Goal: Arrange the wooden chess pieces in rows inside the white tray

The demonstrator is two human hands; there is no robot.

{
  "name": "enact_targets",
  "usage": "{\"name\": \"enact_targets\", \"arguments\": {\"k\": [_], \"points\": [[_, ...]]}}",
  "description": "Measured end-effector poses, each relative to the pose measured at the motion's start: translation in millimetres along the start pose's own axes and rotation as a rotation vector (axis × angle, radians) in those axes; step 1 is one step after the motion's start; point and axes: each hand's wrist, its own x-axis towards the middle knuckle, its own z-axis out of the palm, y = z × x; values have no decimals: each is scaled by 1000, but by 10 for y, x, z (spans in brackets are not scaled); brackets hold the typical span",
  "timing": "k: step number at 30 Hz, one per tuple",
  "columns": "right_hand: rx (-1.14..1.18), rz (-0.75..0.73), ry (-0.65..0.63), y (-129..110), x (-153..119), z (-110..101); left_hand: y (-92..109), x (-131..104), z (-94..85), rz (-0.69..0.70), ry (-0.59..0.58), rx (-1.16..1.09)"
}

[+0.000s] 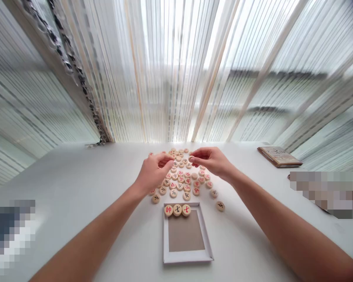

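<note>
Many round wooden Chinese chess pieces (180, 179) with red or black characters lie spread in a loose cluster on the white table. Above the cluster's right side, my right hand (211, 159) pinches one Chinese chess piece (191, 158) between thumb and fingers. My left hand (157, 168) hovers over the left side, fingers curled and thumb close to the index finger; whatever is between them cannot be made out. Nearer to me, a shallow white box tray (186, 256) holds three pieces in a row along its far edge: a red one (168, 210), a black one (177, 210) and another red one (186, 210).
A single black-marked piece (220, 206) lies apart, right of the tray. A flat brown box with writing on its lid (279, 156) rests at the far right. Blurred-out items sit at the left and right edges. Striped sheer curtains (170, 78) hang behind the table.
</note>
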Motion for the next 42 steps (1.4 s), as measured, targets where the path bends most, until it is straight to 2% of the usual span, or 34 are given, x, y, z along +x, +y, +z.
{"name": "enact_targets", "arguments": {"k": [6,9,12,17,22,26,35,42], "points": [[358,74,-31,-209,-628,376,204,-446,74,-59,-171,-318],[447,95,-25,-236,-779,527,198,-620,128,-103,-167,-505],[504,108,3,-208,-838,627,143,-706,176,-113,-128,-583],[544,49,40,-115,-955,680,88,-767,212,-29,-94,-477],[410,-125,87,-127,-1046,652,117,-792,217,98,-31,-376],[378,-176,118,-141,-1060,648,112,-806,222,150,-15,-314],[415,-96,128,-211,-1069,667,158,-829,213,96,-40,-334],[516,-41,89,-194,-1063,676,170,-830,220,68,-37,-356]]}}
